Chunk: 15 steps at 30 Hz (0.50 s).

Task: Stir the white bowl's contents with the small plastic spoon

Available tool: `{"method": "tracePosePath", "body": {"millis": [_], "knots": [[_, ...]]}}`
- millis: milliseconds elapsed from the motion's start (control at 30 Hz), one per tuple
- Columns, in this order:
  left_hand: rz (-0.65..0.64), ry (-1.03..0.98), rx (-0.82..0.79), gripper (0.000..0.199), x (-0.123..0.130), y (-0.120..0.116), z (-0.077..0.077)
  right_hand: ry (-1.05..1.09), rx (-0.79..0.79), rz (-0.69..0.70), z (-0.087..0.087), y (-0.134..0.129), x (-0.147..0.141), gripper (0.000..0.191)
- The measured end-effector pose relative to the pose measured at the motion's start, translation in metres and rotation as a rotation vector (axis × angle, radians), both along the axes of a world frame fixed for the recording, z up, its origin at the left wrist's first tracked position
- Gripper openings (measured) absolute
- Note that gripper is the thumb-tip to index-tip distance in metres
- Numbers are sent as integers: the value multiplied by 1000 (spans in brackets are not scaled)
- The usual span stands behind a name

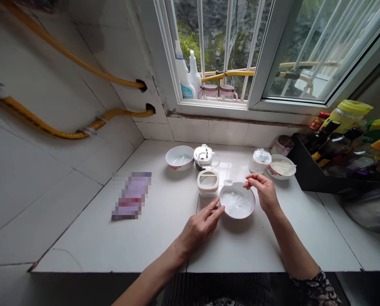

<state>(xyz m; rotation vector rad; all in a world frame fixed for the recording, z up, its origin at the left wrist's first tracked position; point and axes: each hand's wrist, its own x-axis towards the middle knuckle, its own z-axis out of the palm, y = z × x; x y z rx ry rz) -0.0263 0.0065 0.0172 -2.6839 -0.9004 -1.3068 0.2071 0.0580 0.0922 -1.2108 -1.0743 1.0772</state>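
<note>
A white table (164,242) with dark seams runs along a tiled wall (33,170) on the left and below a window (262,68), whose left part stands open onto white bars (229,34) and a mossy wall (190,36). Two yellow hoses (92,69) cross the left wall, each entering a hole near the window; a spray bottle (182,80) and another white bottle (195,76) stand on the ledge beside lidded pink-and-clear cups (209,92). Near the table's front half sits the pink-rimmed bowl (245,213) with white powder inside. The left hand (201,227) lies loosely unclenched, its fingertips touching the bowl's left rim, while the right hand (262,192) pinches a thin thing, too small to identify, above the right rim. Just beyond are a white canister (208,193), a jar (203,156) and a second bowl (179,166); a clear-lidded jar (260,160) and a floral bowl (278,176) stand farther right, near a black crate (307,176) packed with bottles. A purple packet (134,191), pixelated, lies on the left.
</note>
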Motion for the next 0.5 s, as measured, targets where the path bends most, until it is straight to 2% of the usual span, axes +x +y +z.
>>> {"method": "tracePosePath", "body": {"millis": [167,267,367,433,500], "knots": [[14,0,16,42,1,0,2,-115,160,23,-3,-3,-29,21],[17,4,14,41,1,0,2,-405,402,38,-7,-6,-40,11],[21,9,4,42,1,0,1,-706,663,49,-8,-9,-43,17],[20,11,-2,44,0,0,1,-757,706,37,-5,-11,-41,19],[14,9,-5,46,0,0,2,-672,620,-6,-2,-12,-36,16]]}}
